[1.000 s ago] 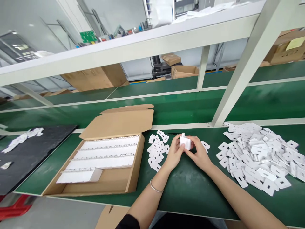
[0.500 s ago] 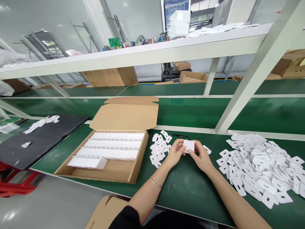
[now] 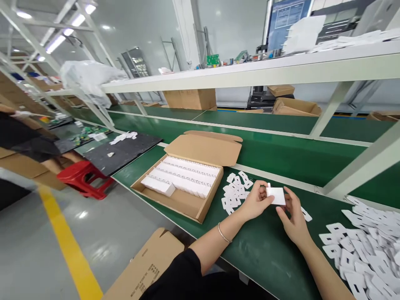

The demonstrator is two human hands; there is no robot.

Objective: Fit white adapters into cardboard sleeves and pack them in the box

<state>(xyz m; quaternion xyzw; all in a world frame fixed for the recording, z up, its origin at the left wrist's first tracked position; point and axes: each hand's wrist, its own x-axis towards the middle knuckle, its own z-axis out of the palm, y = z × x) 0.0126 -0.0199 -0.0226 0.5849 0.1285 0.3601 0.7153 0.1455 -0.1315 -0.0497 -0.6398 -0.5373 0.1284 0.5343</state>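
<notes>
A small white square plastic case point(image 3: 277, 196) is pinched by its left side in my left hand point(image 3: 253, 203), thumb in front and fingers behind. A small white tab sticks up at its top left corner. Beside its right edge is my right hand point(image 3: 296, 221), thumb and fingers apart; whether a fingertip touches the case is hard to see. Flat white plastic plates with cut-out slots point(image 3: 234, 193) lie left of my hands. Another white plate point(image 3: 306, 214) lies partly hidden behind my right hand.
An open cardboard box point(image 3: 215, 193) holds rows of white pieces point(image 3: 187, 175) on the green bench point(image 3: 265, 254). A large pile of white plates point(image 3: 368, 250) lies right. A shelf post point(image 3: 362, 162) rises behind. A red stool point(image 3: 83, 177) and a person point(image 3: 25, 133) are left.
My view has turned left, bringing the person and stool into sight. My right hand has loosened from the white case and spread its fingers; my left hand still holds it.
</notes>
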